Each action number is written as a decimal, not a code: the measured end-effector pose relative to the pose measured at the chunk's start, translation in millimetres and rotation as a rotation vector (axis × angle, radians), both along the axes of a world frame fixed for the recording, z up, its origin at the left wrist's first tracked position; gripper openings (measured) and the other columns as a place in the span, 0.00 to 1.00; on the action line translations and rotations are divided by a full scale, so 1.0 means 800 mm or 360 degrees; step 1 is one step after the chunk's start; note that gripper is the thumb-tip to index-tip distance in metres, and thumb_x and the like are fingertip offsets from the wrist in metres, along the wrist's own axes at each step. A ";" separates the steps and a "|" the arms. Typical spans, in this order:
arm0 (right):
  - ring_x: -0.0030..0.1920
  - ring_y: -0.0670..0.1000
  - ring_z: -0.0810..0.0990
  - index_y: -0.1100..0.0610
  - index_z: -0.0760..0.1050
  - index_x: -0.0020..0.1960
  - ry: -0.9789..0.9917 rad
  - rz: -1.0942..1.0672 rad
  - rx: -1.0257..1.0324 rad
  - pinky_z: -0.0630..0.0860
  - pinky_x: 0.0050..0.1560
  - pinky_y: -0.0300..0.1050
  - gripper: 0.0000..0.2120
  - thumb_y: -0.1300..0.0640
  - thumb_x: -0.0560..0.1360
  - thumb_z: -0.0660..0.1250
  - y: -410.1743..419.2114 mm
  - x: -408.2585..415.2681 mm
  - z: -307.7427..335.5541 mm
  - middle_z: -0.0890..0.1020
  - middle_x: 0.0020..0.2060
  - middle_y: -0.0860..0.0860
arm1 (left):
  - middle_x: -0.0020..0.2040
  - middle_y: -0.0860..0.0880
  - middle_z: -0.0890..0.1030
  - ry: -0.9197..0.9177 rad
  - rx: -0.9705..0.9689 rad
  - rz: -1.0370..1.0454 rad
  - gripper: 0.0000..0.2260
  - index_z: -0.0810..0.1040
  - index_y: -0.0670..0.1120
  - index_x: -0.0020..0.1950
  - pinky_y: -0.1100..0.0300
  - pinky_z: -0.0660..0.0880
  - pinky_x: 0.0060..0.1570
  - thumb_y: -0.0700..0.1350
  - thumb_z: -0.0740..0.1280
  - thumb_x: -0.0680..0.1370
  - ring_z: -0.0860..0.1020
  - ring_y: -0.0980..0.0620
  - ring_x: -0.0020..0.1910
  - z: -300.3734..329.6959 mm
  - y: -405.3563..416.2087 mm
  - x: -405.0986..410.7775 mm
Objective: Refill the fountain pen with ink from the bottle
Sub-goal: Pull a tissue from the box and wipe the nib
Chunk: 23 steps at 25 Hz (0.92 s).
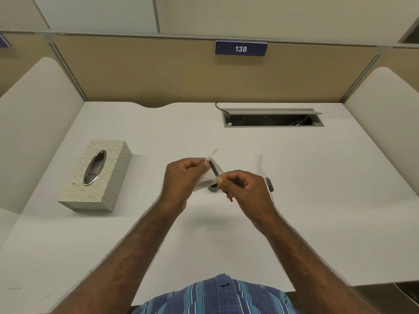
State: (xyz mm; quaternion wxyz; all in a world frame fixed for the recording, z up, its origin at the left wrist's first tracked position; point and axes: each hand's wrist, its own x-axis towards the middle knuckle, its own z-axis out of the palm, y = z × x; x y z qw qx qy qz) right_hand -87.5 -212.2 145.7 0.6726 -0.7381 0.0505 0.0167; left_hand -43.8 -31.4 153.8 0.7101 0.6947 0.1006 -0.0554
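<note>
My right hand (243, 189) pinches the thin inner part of the fountain pen (214, 170), dark with a red end (230, 198) sticking out below my fingers. My left hand (183, 177) holds a white tissue (207, 177) bunched against the pen's upper tip. Just under the tissue, a small dark round object (212, 189) rests on the desk, probably the ink bottle or its cap, mostly hidden. A black pen part (269, 184) lies on the desk to the right of my right hand.
A patterned tissue box (106, 177) with an oval metal opening sits at the left. An open cable tray (273, 120) is recessed at the back right of the white desk (226, 234). Beige partition walls enclose the desk on three sides.
</note>
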 end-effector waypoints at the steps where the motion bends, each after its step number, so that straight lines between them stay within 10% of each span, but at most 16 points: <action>1: 0.35 0.52 0.78 0.55 0.88 0.46 0.0005 -0.0017 -0.0018 0.77 0.42 0.51 0.04 0.55 0.77 0.77 0.000 0.000 -0.001 0.89 0.38 0.52 | 0.46 0.48 0.91 0.0013 -0.0026 -0.0034 0.04 0.90 0.47 0.49 0.61 0.80 0.41 0.45 0.75 0.79 0.87 0.52 0.44 0.004 0.001 0.000; 9: 0.37 0.45 0.84 0.59 0.87 0.49 0.0070 -0.0111 0.0081 0.78 0.43 0.50 0.05 0.58 0.79 0.76 -0.002 0.000 0.001 0.89 0.37 0.48 | 0.60 0.39 0.88 0.0055 -0.0378 -0.0567 0.20 0.83 0.39 0.66 0.59 0.82 0.52 0.27 0.60 0.79 0.87 0.45 0.55 0.013 0.023 -0.002; 17: 0.38 0.47 0.85 0.60 0.87 0.48 0.0074 -0.0055 0.0067 0.80 0.41 0.46 0.04 0.59 0.78 0.76 0.010 -0.002 -0.001 0.90 0.41 0.54 | 0.48 0.49 0.88 -0.0085 -0.0345 -0.0447 0.07 0.86 0.43 0.57 0.63 0.79 0.44 0.40 0.68 0.84 0.84 0.55 0.43 -0.001 -0.006 -0.019; 23: 0.41 0.48 0.86 0.57 0.88 0.50 0.0080 -0.0042 0.0054 0.82 0.44 0.47 0.07 0.54 0.79 0.76 0.014 -0.003 -0.002 0.91 0.43 0.55 | 0.58 0.38 0.88 -0.0043 -0.0423 -0.0305 0.13 0.85 0.41 0.61 0.46 0.80 0.58 0.48 0.67 0.85 0.84 0.41 0.55 -0.003 -0.016 -0.021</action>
